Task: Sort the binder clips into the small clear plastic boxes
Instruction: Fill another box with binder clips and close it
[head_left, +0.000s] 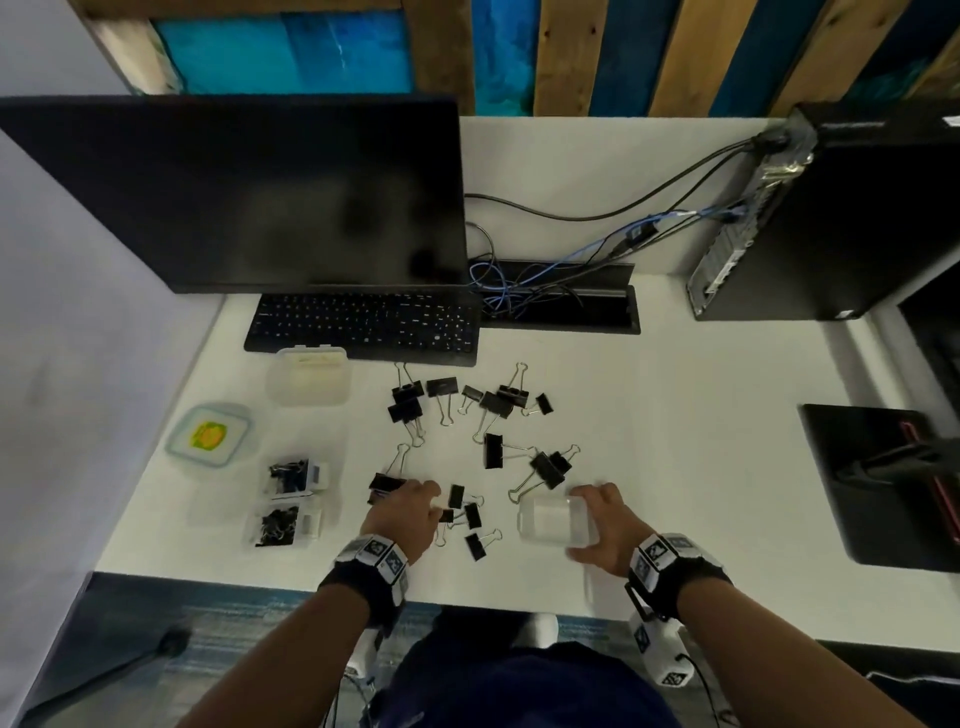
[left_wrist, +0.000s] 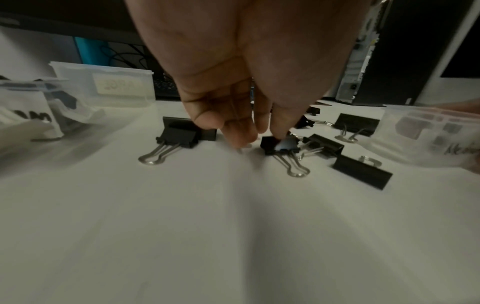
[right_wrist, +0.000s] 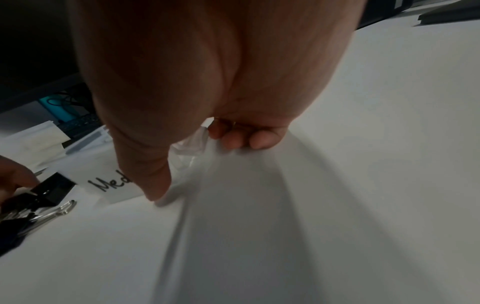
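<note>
Black binder clips (head_left: 493, 451) of several sizes lie scattered over the white desk (head_left: 675, 415). My left hand (head_left: 434, 501) reaches down among the near ones, and its fingertips pinch a small binder clip (left_wrist: 270, 144) that still lies on the desk. My right hand (head_left: 587, 522) grips an empty small clear box (head_left: 553, 522) just right of those clips; thumb on its near side, fingers over the far edge. The box's label (right_wrist: 111, 185) starts with "Med". Two more small clear boxes (head_left: 296, 475) (head_left: 285, 525) holding clips stand at the left.
An empty clear tub (head_left: 309, 376) stands against the keyboard (head_left: 363, 325), with a lid (head_left: 208, 436) bearing a yellow sticker to its left. A monitor (head_left: 249, 192), cables (head_left: 519, 280) and a PC tower (head_left: 841, 218) fill the back. A dark pad (head_left: 872, 483) lies at the right edge.
</note>
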